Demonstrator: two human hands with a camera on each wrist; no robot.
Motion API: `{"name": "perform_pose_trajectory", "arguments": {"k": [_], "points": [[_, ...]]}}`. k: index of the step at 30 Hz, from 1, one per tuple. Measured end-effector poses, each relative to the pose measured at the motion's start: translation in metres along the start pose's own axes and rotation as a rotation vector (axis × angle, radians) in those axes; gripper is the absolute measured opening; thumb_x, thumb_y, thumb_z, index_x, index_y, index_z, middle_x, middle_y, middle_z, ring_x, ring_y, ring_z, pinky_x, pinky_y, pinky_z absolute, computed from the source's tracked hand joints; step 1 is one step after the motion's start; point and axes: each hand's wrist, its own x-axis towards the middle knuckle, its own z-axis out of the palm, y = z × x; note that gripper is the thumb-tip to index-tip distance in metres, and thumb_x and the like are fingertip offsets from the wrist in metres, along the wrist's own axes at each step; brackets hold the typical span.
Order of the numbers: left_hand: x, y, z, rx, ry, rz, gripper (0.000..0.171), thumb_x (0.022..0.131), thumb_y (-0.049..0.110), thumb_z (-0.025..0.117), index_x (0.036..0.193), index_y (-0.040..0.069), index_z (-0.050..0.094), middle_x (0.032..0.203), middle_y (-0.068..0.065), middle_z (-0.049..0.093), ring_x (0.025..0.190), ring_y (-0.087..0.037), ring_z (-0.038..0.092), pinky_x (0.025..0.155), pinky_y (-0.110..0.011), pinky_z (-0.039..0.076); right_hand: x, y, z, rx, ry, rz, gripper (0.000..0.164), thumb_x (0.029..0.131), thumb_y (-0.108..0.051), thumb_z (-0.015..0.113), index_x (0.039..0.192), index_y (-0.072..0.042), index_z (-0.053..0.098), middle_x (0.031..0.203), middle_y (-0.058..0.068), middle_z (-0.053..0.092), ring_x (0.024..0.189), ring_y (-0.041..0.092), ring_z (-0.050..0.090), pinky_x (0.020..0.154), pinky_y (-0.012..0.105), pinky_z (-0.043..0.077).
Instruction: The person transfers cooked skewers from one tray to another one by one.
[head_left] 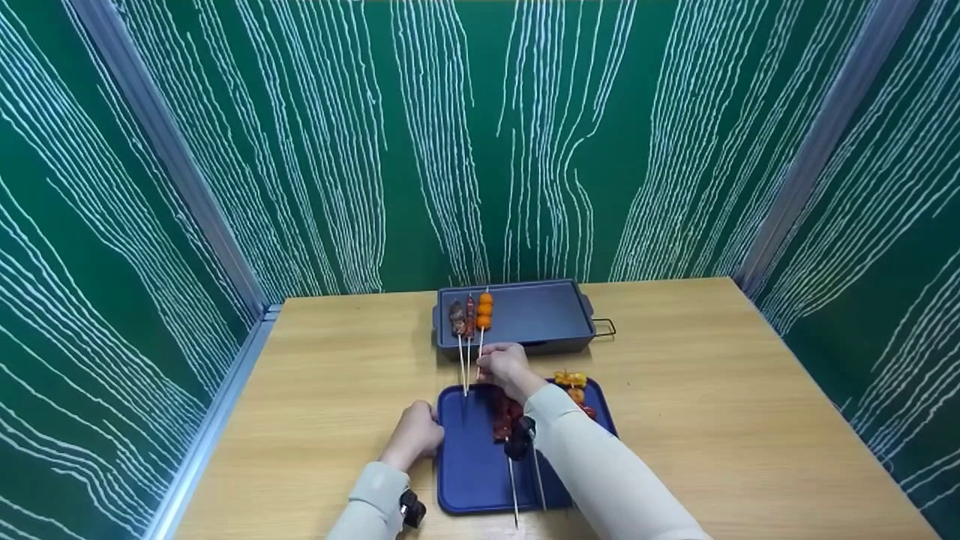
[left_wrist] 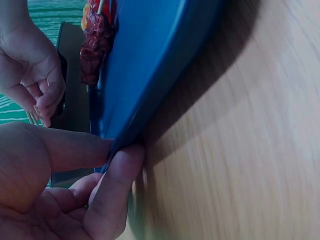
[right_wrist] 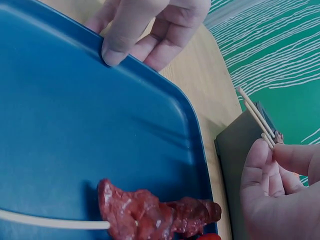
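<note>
My right hand (head_left: 508, 369) pinches the wooden stick of a skewer of orange balls (head_left: 485, 311) between thumb and fingertips. That skewer's balls lie on the dark grill pan (head_left: 536, 311). Left of it on the pan are a skewer of dark grey-brown pieces (head_left: 457, 318) and a thin reddish one (head_left: 470, 318); their sticks stick out over the pan's front edge. With thumb and fingers my left hand (left_wrist: 65, 185) grips the left rim of the blue tray (head_left: 466, 480). Dark red meat skewers (right_wrist: 145, 215) rest on the tray, partly hidden by my right arm in the head view.
On the tray's right side lies a skewer with yellow, orange and red pieces (head_left: 574, 386). A wire handle (head_left: 604, 328) juts from the pan's right end. Behind the wooden table (head_left: 337, 360) stands a green wall (head_left: 420, 150) with white lines.
</note>
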Motion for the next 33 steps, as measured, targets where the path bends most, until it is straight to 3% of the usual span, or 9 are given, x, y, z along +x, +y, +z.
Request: {"name": "perform_pose_trajectory", "arguments": {"k": [3, 9, 16, 23, 26, 33], "points": [[0.002, -0.003, 0.001, 0.002, 0.001, 0.007, 0.034, 0.072, -0.004, 0.048, 0.06, 0.025, 0.035, 0.057, 0.011, 0.033, 0.046, -0.01, 0.04, 0.041, -0.025, 0.031, -0.001, -0.002, -0.002, -0.004, -0.01, -0.002, 0.027, 0.089, 0.017, 0.058, 0.115, 0.012, 0.062, 0.079, 0.004, 0.057, 0.064, 0.014, 0.058, 0.063, 0.028, 0.058], [0.005, -0.006, 0.003, 0.018, 0.014, 0.024, 0.032, 0.073, -0.003, 0.051, 0.062, 0.025, 0.038, 0.061, 0.009, 0.039, 0.051, -0.012, 0.046, 0.044, -0.027, 0.035, 0.002, -0.004, -0.008, 0.017, -0.017, -0.005, 0.02, 0.091, 0.018, 0.057, 0.108, 0.009, 0.063, 0.079, 0.006, 0.058, 0.061, 0.014, 0.057, 0.061, 0.029, 0.059], [-0.001, 0.0, -0.002, -0.022, 0.007, 0.008, 0.032, 0.072, -0.005, 0.048, 0.063, 0.024, 0.037, 0.062, 0.006, 0.039, 0.052, -0.015, 0.053, 0.043, -0.027, 0.042, 0.001, -0.008, -0.012, 0.002, -0.033, -0.007, 0.028, 0.093, 0.016, 0.058, 0.121, 0.016, 0.061, 0.077, 0.004, 0.06, 0.061, 0.014, 0.059, 0.064, 0.029, 0.059], [-0.035, 0.048, -0.027, -0.084, -0.019, -0.042, 0.027, 0.072, -0.01, 0.05, 0.07, 0.016, 0.044, 0.071, -0.004, 0.049, 0.058, -0.02, 0.06, 0.046, -0.028, 0.052, -0.005, -0.017, -0.01, -0.012, -0.08, -0.014, 0.017, 0.092, 0.014, 0.058, 0.106, 0.007, 0.065, 0.079, 0.004, 0.061, 0.064, 0.014, 0.06, 0.065, 0.027, 0.058], [-0.044, 0.061, -0.033, -0.076, -0.034, -0.054, 0.027, 0.074, -0.01, 0.05, 0.071, 0.015, 0.044, 0.072, -0.003, 0.049, 0.058, -0.018, 0.062, 0.048, -0.029, 0.056, -0.008, -0.02, -0.007, -0.013, -0.087, -0.006, 0.017, 0.092, 0.014, 0.06, 0.106, 0.004, 0.065, 0.079, 0.004, 0.061, 0.064, 0.014, 0.059, 0.065, 0.027, 0.059], [-0.046, 0.063, -0.034, -0.089, -0.049, -0.065, 0.023, 0.076, -0.01, 0.051, 0.075, 0.013, 0.049, 0.075, -0.003, 0.053, 0.056, -0.017, 0.064, 0.05, -0.031, 0.06, -0.016, -0.026, -0.004, -0.005, -0.125, -0.01, 0.019, 0.091, 0.015, 0.06, 0.104, 0.003, 0.065, 0.078, 0.003, 0.059, 0.064, 0.013, 0.058, 0.062, 0.025, 0.058]]}}
